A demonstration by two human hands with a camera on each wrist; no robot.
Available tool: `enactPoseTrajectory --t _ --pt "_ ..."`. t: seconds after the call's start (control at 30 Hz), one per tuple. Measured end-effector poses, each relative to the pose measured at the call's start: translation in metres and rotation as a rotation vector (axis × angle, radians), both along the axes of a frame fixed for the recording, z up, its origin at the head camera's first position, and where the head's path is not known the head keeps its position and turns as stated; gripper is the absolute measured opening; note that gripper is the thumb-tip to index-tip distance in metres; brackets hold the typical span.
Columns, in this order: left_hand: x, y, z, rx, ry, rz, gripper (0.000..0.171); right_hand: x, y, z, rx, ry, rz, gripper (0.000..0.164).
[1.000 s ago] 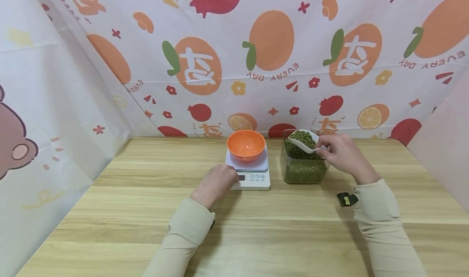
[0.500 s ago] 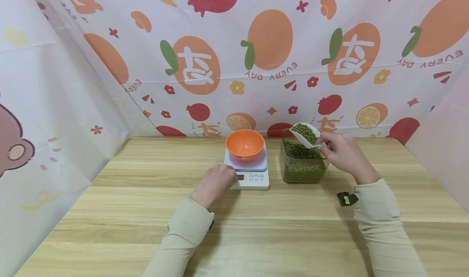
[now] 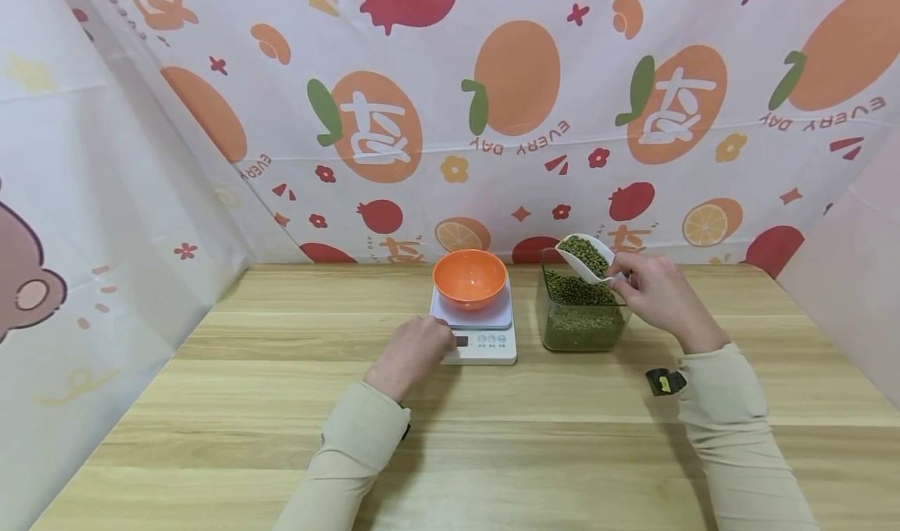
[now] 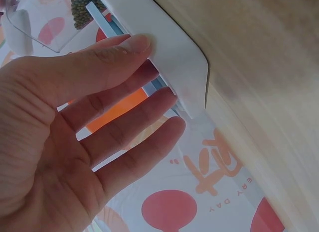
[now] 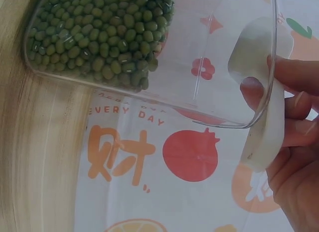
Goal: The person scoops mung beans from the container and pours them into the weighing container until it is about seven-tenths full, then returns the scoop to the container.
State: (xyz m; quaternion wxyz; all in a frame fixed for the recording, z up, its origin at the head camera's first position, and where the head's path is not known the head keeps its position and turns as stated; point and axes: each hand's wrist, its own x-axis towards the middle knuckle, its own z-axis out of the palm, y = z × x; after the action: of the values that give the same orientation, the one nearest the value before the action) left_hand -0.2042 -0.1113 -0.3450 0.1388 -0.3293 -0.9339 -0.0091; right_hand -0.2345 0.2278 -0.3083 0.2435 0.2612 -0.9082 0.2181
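My right hand (image 3: pixel 654 293) pinches the handle of a white scoop (image 3: pixel 578 268), heaped with green mung beans. It hovers over a clear rectangular container (image 3: pixel 583 336) of mung beans (image 3: pixel 573 289). Through the container's clear wall, the right wrist view shows fingers and thumb around the scoop handle (image 5: pixel 269 127). At the left side of a white kitchen scale (image 3: pixel 492 353) is my left hand (image 3: pixel 415 351). In the left wrist view its thumb touches the scale's edge (image 4: pixel 174 53), the other visible fingers lying fairly straight beside it. An orange bowl (image 3: pixel 469 281) stands on the scale platform; no beans show inside.
The wooden table (image 3: pixel 267 406) carries the scale and the container, which stand side by side with a small gap. A fruit-print curtain (image 3: pixel 450 86) hangs right behind them, and another patterned sheet (image 3: pixel 126 203) closes off the left.
My right hand has lifted and tilted the bean-filled scoop slightly above the container's beans, mostly in the first half second. The left hand, scale and bowl have stayed in place.
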Motion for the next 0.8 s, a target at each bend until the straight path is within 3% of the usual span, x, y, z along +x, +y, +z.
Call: enactPoseTrajectory --t 0.23,0.8 --pt "-0.0011 -0.0001 -0.0009 0.028 -0.002 0.008 0.017 -0.0006 -0.0015 0.002 0.027 0.003 0.009 0.012" --pt "-0.0017 -0.0014 0.0006 -0.001 -0.019 0.013 0.014 -0.0027 -0.0035 0.0095 0.06 -0.016 0.027 0.009"
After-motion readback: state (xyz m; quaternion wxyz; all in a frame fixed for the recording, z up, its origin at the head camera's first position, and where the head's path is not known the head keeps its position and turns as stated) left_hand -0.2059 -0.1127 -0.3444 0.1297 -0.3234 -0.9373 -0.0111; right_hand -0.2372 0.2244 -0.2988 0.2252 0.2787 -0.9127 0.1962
